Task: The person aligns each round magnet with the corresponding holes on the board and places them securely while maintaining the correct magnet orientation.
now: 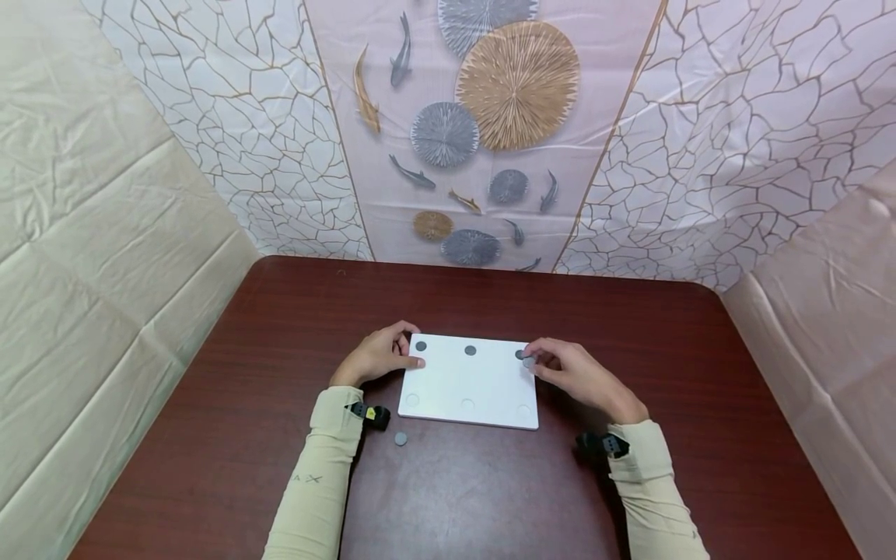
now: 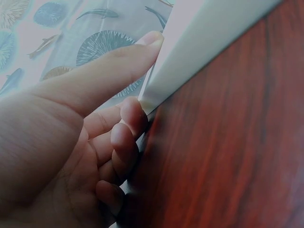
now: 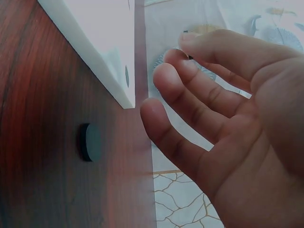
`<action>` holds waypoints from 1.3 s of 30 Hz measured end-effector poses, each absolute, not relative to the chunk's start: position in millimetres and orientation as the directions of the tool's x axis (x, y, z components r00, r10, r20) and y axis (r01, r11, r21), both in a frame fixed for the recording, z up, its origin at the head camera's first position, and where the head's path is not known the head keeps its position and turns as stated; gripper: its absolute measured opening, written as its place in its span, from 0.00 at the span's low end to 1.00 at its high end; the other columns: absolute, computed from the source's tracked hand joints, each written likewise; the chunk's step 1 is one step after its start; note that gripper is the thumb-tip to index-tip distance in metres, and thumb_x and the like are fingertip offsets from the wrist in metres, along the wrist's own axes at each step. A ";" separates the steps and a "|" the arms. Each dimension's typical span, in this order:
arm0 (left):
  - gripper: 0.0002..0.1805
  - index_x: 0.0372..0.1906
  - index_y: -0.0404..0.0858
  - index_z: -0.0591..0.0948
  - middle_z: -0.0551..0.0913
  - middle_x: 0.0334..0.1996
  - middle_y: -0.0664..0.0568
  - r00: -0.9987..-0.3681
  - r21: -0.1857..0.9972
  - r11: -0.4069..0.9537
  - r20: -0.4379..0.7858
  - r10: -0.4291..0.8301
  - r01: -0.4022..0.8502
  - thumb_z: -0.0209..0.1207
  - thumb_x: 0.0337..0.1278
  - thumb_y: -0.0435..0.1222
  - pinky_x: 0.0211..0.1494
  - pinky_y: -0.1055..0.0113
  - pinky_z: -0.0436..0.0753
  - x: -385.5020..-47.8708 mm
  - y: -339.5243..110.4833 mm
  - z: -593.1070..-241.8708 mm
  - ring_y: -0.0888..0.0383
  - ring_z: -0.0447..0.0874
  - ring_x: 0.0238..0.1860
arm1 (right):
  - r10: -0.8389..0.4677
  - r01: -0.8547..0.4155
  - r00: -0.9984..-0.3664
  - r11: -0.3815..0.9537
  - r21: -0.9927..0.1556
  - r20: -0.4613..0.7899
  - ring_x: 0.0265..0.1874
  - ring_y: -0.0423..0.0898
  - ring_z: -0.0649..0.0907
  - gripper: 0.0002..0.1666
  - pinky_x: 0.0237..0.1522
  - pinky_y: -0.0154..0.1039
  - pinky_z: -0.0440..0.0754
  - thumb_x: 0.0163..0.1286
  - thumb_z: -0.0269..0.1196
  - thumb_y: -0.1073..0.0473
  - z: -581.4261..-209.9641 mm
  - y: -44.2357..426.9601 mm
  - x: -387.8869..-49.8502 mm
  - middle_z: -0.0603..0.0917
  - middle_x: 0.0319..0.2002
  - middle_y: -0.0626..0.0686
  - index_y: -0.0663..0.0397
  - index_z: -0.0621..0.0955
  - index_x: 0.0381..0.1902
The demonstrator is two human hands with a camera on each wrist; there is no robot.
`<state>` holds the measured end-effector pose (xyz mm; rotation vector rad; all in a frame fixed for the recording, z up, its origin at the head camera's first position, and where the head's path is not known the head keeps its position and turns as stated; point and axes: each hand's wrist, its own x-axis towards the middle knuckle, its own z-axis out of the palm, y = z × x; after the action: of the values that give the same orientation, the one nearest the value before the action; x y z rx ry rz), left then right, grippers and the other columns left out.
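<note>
A white rectangular board (image 1: 469,381) lies on the table, with dark grey round pieces (image 1: 470,351) along its far edge and shallow pale circles (image 1: 467,404) along its near edge. My left hand (image 1: 381,354) grips the board's left end, thumb on top and fingers curled at the side (image 2: 76,123). Over the far right corner, my right hand (image 1: 577,373) pinches a small grey disc (image 1: 528,362) between thumb and fingertips. In the right wrist view only slivers of its dark rim show, and the other fingers (image 3: 166,80) are loosely bent.
One grey disc (image 1: 400,439) lies on the brown table (image 1: 448,498) in front of the board's left corner. In the right wrist view, a dark disc (image 3: 90,142) rests on the tabletop beyond the board's corner. Patterned cloth (image 1: 462,194) hangs behind the table.
</note>
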<state>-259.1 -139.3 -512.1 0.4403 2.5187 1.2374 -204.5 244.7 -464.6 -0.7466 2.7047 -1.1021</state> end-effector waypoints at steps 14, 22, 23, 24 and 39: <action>0.30 0.64 0.45 0.78 0.80 0.33 0.53 -0.907 0.794 0.589 -0.125 0.401 0.151 0.77 0.59 0.42 0.38 0.62 0.75 -259.0 -138.8 -512.3 0.57 0.74 0.28 | -0.492 -0.453 -0.859 0.596 -0.663 0.145 0.36 0.39 0.78 0.09 0.38 0.34 0.78 0.70 0.73 0.65 -466.8 232.4 -202.8 0.82 0.36 0.43 0.52 0.87 0.46; 0.30 0.63 0.44 0.78 0.79 0.33 0.53 -0.906 0.792 0.591 -0.125 0.404 0.154 0.77 0.59 0.42 0.38 0.63 0.75 -259.3 -138.4 -512.4 0.58 0.73 0.28 | -0.505 -0.442 -0.855 0.594 -0.672 0.116 0.37 0.41 0.79 0.08 0.38 0.34 0.79 0.70 0.73 0.63 -465.6 225.5 -201.8 0.83 0.38 0.43 0.52 0.88 0.46; 0.30 0.63 0.44 0.78 0.79 0.33 0.53 -0.905 0.793 0.589 -0.127 0.405 0.152 0.77 0.59 0.42 0.38 0.63 0.75 -258.8 -138.5 -512.0 0.58 0.73 0.28 | -0.506 -0.443 -0.854 0.592 -0.673 0.118 0.37 0.41 0.79 0.08 0.37 0.34 0.79 0.70 0.72 0.62 -465.7 224.8 -201.7 0.84 0.37 0.43 0.52 0.88 0.46; 0.30 0.64 0.44 0.78 0.79 0.33 0.53 -0.905 0.794 0.589 -0.129 0.406 0.151 0.77 0.59 0.42 0.38 0.63 0.75 -258.5 -138.6 -511.6 0.58 0.73 0.28 | -0.507 -0.444 -0.854 0.593 -0.672 0.117 0.37 0.40 0.79 0.08 0.37 0.34 0.79 0.70 0.72 0.62 -465.8 223.7 -201.5 0.84 0.37 0.43 0.52 0.88 0.46; 0.30 0.63 0.45 0.78 0.79 0.33 0.54 -0.907 0.783 0.600 -0.120 0.403 0.163 0.77 0.58 0.44 0.38 0.62 0.75 -260.4 -139.3 -514.1 0.57 0.73 0.29 | -0.550 -0.475 -0.827 0.581 -0.661 0.112 0.37 0.38 0.81 0.08 0.40 0.34 0.81 0.70 0.72 0.62 -469.4 201.5 -199.6 0.86 0.37 0.43 0.54 0.89 0.45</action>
<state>-260.4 -139.3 -514.1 0.4626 2.5449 1.2037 -199.6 201.5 -469.4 -0.8786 2.6980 -1.0800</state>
